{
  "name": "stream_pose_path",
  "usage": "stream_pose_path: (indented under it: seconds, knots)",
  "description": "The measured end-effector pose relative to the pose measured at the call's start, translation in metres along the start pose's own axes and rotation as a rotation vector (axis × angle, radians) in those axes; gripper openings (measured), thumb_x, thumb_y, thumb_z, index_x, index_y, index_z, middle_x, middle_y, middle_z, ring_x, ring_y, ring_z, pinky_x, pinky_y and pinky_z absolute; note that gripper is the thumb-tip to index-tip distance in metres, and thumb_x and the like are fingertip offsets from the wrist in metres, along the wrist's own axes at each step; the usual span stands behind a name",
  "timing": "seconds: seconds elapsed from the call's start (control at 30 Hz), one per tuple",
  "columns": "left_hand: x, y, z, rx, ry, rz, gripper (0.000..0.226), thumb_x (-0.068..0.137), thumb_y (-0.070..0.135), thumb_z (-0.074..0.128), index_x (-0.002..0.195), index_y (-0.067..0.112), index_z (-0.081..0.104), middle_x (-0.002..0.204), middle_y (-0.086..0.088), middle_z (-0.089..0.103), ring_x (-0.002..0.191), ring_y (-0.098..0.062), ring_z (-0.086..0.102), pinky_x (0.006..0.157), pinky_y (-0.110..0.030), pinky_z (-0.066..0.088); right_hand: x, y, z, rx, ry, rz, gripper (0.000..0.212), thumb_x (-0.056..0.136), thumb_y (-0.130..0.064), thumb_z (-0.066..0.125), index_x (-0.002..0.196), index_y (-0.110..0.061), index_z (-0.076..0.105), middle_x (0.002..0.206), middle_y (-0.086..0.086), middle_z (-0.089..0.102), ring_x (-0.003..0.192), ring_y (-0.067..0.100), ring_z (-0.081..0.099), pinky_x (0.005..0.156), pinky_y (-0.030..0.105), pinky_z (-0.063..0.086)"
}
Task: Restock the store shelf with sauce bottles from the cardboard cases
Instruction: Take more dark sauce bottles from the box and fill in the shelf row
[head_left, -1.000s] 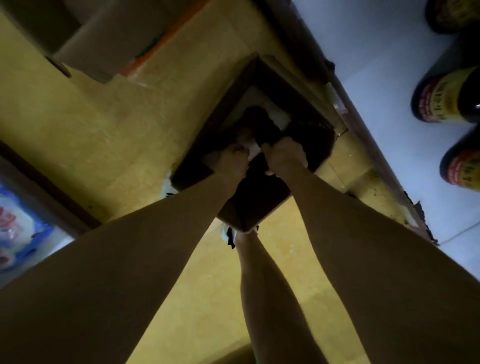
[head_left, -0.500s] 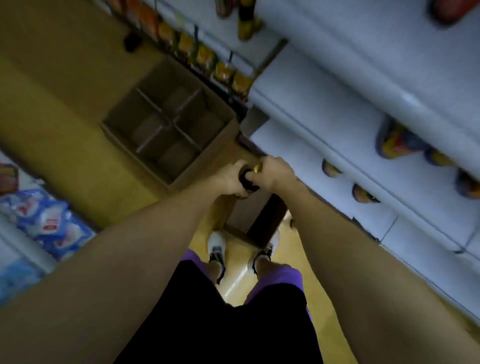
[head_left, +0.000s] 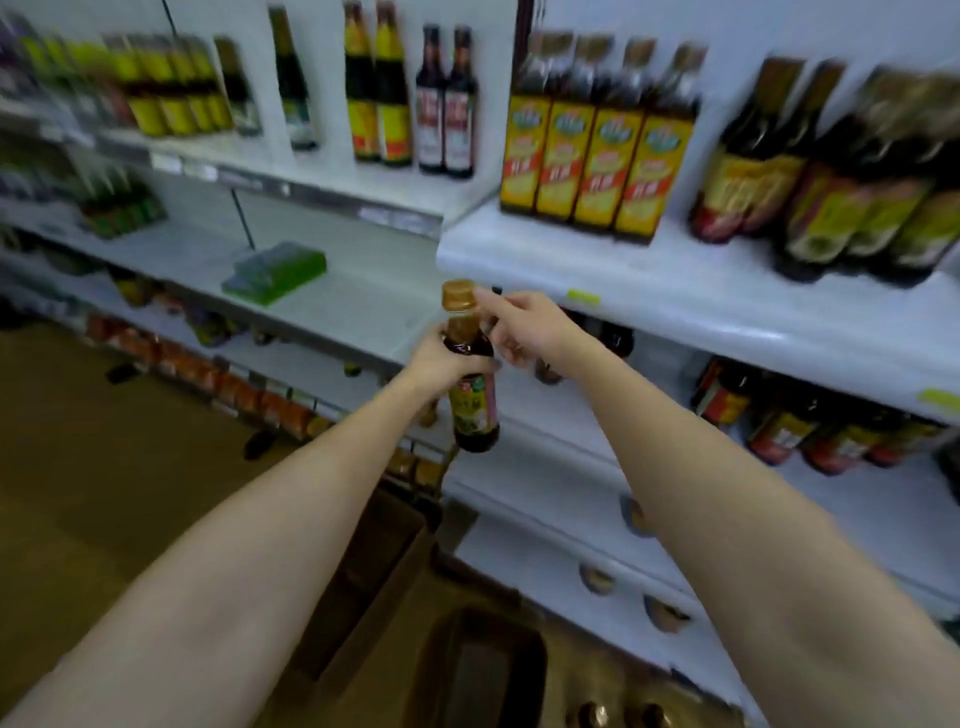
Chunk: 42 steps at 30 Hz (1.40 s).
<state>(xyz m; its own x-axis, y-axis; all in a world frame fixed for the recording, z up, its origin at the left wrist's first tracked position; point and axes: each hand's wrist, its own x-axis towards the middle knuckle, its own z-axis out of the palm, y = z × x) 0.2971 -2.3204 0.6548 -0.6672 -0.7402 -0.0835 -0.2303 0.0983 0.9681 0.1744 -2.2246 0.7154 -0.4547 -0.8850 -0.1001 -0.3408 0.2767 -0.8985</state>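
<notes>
A dark sauce bottle (head_left: 471, 410) with a gold cap and a yellow-pink label hangs upright in front of the white shelf (head_left: 675, 296). My left hand (head_left: 441, 358) grips it around the shoulder, just below the neck. Beside the neck is my right hand (head_left: 524, 322), its index finger stretched out to the cap and the other fingers loosely bent, not closed round the bottle. An open cardboard case (head_left: 374, 571) lies on the floor below my arms. A second dark case (head_left: 483, 670) sits at the bottom, with bottle caps (head_left: 597, 716) showing beside it.
Yellow boxed bottles (head_left: 592, 166) and large dark bottles (head_left: 857, 208) stand on the white shelf above the held bottle. More dark bottles (head_left: 779, 421) fill the shelf below on the right. A green pack (head_left: 275, 273) lies on the grey shelf to the left.
The bottle has come up out of the case on the floor to shelf height. My view has swung from the floor to the shelves. My right hand has loosened from the bottle's top.
</notes>
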Motion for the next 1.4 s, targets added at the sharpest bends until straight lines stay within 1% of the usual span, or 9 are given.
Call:
stream_pose_path:
  seconds: [0.17,0.27,0.43,0.6,0.7,0.8,0.97,1.17,1.4]
  knots:
    - [0.012,0.111,0.015,-0.164,0.059,0.134,0.034,0.072,0.013,0.089,0.091,0.02,0.061,0.088,0.0,0.071,0.076,-0.013,0.07,0.068,-0.029,0.056,-0.021,-0.031,-0.084,-0.111,0.182,-0.082,0.031,0.104,-0.028,0.055,0.106,-0.001,0.07,0.075,0.005,0.061,0.055,0.017,0.055,0.048,0.03,0.044]
    - [0.022,0.168,0.036,-0.217,0.036,0.221,0.038,0.073,0.019,0.09,0.098,0.02,0.061,0.095,0.001,0.072,0.081,-0.013,0.071,0.065,-0.025,0.054,-0.033,-0.039,-0.128,-0.147,0.204,-0.085,0.019,0.099,-0.022,0.061,0.108,-0.006,0.069,0.088,0.006,0.067,0.075,0.019,0.063,0.06,0.03,0.053]
    - [0.039,0.236,0.096,-0.237,-0.026,0.302,0.053,0.07,0.028,0.092,0.113,0.013,0.065,0.1,-0.006,0.076,0.081,-0.018,0.075,0.053,-0.025,0.056,-0.047,-0.028,-0.177,-0.136,0.197,-0.104,0.049,0.086,-0.042,0.08,0.123,-0.016,0.062,0.1,-0.006,0.067,0.093,0.012,0.065,0.078,0.027,0.051]
    - [0.058,0.275,0.186,-0.147,-0.109,0.381,0.088,0.05,0.059,0.095,0.121,0.017,0.065,0.111,-0.004,0.074,0.097,-0.022,0.073,0.08,-0.04,0.061,-0.045,0.006,-0.235,-0.097,0.347,-0.142,0.056,0.081,-0.056,0.079,0.119,-0.022,0.057,0.108,-0.009,0.067,0.101,0.011,0.064,0.09,0.038,0.054]
    - [0.064,0.287,0.244,-0.099,-0.205,0.426,0.062,0.062,0.045,0.094,0.111,0.021,0.065,0.103,0.003,0.074,0.095,-0.014,0.071,0.079,-0.032,0.058,-0.052,0.033,-0.283,-0.077,0.433,-0.116,0.05,0.083,-0.038,0.083,0.123,-0.022,0.058,0.112,-0.007,0.069,0.107,0.016,0.066,0.096,0.043,0.054]
    - [0.071,0.293,0.293,-0.001,-0.306,0.429,0.083,0.059,0.053,0.093,0.127,0.02,0.058,0.121,0.0,0.069,0.107,-0.017,0.068,0.09,-0.042,0.059,-0.065,0.063,-0.327,-0.09,0.525,-0.057,0.053,0.08,-0.029,0.086,0.124,-0.024,0.058,0.115,-0.009,0.069,0.109,0.015,0.066,0.095,0.035,0.053]
    - [0.088,0.307,0.345,0.233,-0.322,0.448,0.073,0.075,0.041,0.088,0.132,0.015,0.051,0.117,0.002,0.057,0.11,-0.019,0.06,0.089,-0.036,0.056,-0.076,0.115,-0.381,-0.207,0.636,0.035,0.058,0.077,-0.037,0.087,0.126,-0.023,0.058,0.116,-0.009,0.069,0.105,0.015,0.065,0.09,0.035,0.053]
    - [0.105,0.295,0.381,0.397,-0.299,0.394,0.037,0.082,0.032,0.084,0.101,0.009,0.063,0.099,-0.01,0.069,0.083,-0.021,0.07,0.062,-0.032,0.061,-0.061,0.146,-0.411,-0.173,0.711,0.051,0.047,0.081,-0.042,0.082,0.117,-0.02,0.063,0.108,-0.002,0.072,0.101,0.022,0.067,0.09,0.041,0.056]
    - [0.128,0.274,0.393,0.402,-0.098,0.334,0.038,0.08,0.041,0.084,0.082,0.008,0.064,0.078,-0.01,0.073,0.071,-0.025,0.073,0.068,-0.048,0.063,-0.035,0.162,-0.439,-0.233,0.677,0.053,0.044,0.085,-0.039,0.08,0.119,-0.025,0.055,0.122,0.0,0.058,0.123,0.025,0.053,0.104,0.043,0.048]
